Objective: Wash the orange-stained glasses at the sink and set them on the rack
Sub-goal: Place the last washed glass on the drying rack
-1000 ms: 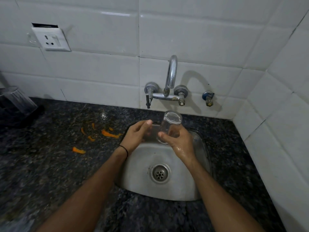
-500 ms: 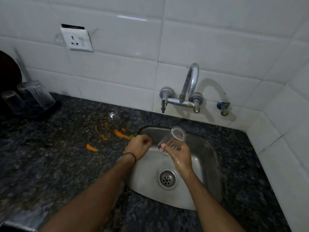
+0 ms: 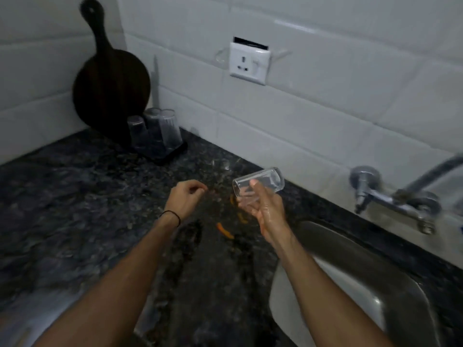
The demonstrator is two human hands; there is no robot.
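While the right hand grips a clear glass tilted on its side above the dark counter, just left of the sink, the left hand hovers beside it, fingers curled on nothing. Far left, the rack bears upturned glasses against a dark board.

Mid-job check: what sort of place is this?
Most likely a home kitchen: a steel sink set in a dark stone counter, a wall tap on white tiles, and upturned glasses on a rack.
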